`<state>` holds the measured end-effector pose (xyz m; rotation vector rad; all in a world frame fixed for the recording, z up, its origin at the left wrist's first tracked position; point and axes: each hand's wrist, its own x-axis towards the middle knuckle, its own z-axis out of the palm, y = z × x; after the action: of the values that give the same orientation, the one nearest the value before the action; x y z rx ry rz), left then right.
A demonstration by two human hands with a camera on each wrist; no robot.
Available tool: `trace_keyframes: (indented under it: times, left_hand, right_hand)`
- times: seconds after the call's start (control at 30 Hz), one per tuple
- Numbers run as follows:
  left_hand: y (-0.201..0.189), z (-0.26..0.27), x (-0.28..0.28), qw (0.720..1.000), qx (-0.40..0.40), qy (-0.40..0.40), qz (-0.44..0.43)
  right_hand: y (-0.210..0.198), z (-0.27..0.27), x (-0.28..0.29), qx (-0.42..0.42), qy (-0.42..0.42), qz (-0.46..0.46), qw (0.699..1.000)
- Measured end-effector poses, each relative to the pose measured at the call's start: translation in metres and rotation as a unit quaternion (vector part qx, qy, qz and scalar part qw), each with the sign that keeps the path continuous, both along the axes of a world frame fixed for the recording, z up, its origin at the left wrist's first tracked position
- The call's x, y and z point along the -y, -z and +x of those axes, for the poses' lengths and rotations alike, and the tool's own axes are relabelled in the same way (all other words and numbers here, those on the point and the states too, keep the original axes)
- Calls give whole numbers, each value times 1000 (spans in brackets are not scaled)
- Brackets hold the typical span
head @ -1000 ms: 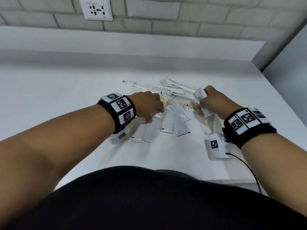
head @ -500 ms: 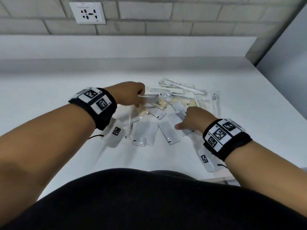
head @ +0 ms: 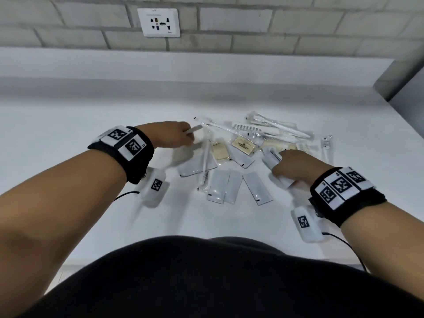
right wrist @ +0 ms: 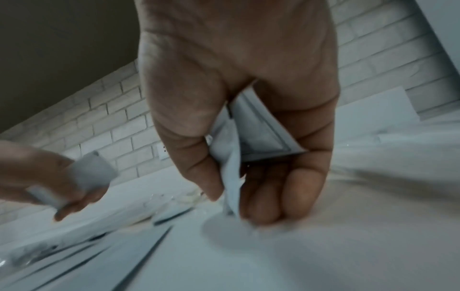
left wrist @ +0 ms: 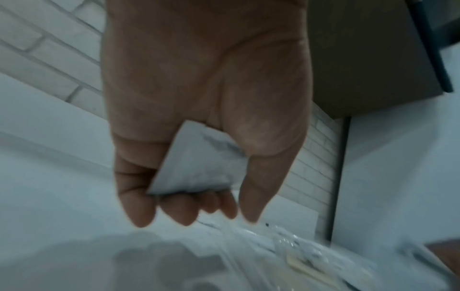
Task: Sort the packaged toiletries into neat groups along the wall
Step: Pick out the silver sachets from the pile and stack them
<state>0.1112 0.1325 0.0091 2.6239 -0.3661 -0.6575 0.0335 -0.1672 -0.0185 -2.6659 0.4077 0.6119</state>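
Note:
A loose pile of packaged toiletries lies on the white counter (head: 68,125): flat white sachets (head: 218,188), beige soap bars (head: 243,145), wrapped toothbrushes (head: 275,127) and a comb (head: 246,126). My left hand (head: 174,136) hovers at the pile's left edge and pinches a small white sachet (head: 193,130) between thumb and fingers; the left wrist view shows the sachet (left wrist: 196,161) tucked in the curled fingers. My right hand (head: 296,167) is low at the pile's right side and grips white sachets (right wrist: 251,137) against the palm, fingertips near the counter.
A raised white ledge (head: 206,65) runs along the grey brick wall (head: 229,19), which carries a power socket (head: 158,22). A grey side panel (head: 408,72) closes the counter on the right. A wrapped item (head: 327,145) lies apart at the far right.
My left hand has lifted a sachet off the pile and drifted left and back. My right hand moved from the pile's middle to its right side and now grips sachets.

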Motion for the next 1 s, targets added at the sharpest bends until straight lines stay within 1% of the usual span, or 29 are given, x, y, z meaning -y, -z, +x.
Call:
trace_keyframes:
  times: [0.07, 0.1, 0.17, 0.2, 0.23, 0.27, 0.3, 0.33, 0.37, 0.43, 0.5, 0.57, 0.6, 0.67, 0.7, 0.77, 0.83, 0.87, 0.93, 1.0]
  left_hand:
    - [7, -3, 2, 989, 29, 53, 137]
    - [12, -4, 3, 983, 24, 64, 171]
    - [23, -8, 9, 979, 17, 72, 191]
    - [29, -11, 11, 979, 25, 72, 190]
    - [33, -12, 15, 979, 40, 73, 187]
    - [36, -13, 17, 979, 47, 72, 183]
    - [36, -14, 21, 981, 44, 70, 177]
    - [36, -15, 24, 982, 31, 67, 174]
    - [34, -16, 27, 982, 18, 66, 175]
    - [29, -16, 32, 978, 9, 74, 196]
    - [22, -15, 36, 973, 7, 78, 219]
    - [9, -11, 36, 971, 12, 69, 230]
    - [1, -9, 34, 971, 26, 59, 231]
    - [-14, -2, 35, 971, 86, 27, 222]
    - [-18, 2, 39, 972, 120, 12, 203]
    - [-17, 10, 55, 977, 165, 0, 137]
    - [-7, 16, 80, 981, 176, 36, 77]
    - [-1, 18, 92, 980, 179, 64, 64]
    - [10, 23, 116, 974, 179, 120, 64]
    - [19, 29, 134, 968, 172, 167, 76]
  right_hand:
    - [-1, 2, 2, 16, 49, 94, 994]
    - [-3, 2, 3, 13, 78, 152, 985]
    - [-3, 2, 9, -10, 125, 244, 962]
    - [0, 2, 12, -21, 136, 252, 958]
    - [2, 3, 18, -22, 116, 240, 964]
    - [0, 7, 22, -11, 68, 185, 980]
    - [-3, 9, 25, 15, 18, 99, 995]
    - [-6, 13, 28, 44, -22, 21, 999]
    - [-12, 15, 30, 67, -44, -2, 997]
    - [-18, 23, 29, 85, -67, -16, 994]
    - [-18, 29, 27, 70, -104, -30, 992]
    - [-14, 32, 27, 8, -149, -70, 986]
    - [-14, 32, 27, -15, -164, -94, 982]
    - [-14, 30, 29, -34, -202, -120, 971]
    - [-16, 28, 30, -36, -223, -117, 967]
    - [-21, 28, 29, -40, -235, -94, 967]
    - [-23, 30, 28, -26, -240, -88, 966]
    - [-22, 31, 29, -17, -243, -95, 965]
    - [-19, 33, 36, -12, -257, -118, 959]
    - [-17, 32, 48, -24, -265, -154, 952]
